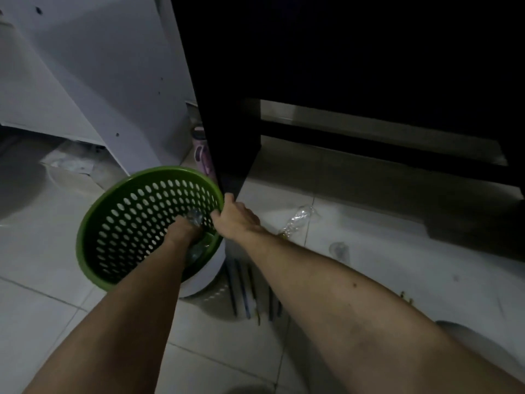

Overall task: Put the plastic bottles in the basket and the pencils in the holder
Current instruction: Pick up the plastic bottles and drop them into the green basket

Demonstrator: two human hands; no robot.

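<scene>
Head view: the left hand reaches inside the green basket, closed around a clear bottle. The right hand grips the basket's rim. Another bottle lies on the floor; pencils lie just beside the basket.

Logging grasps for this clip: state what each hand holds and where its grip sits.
Left hand, inside the green basket: grip on a clear plastic bottle, exact spot hidden. Right hand: grip on the basket's rim.
</scene>
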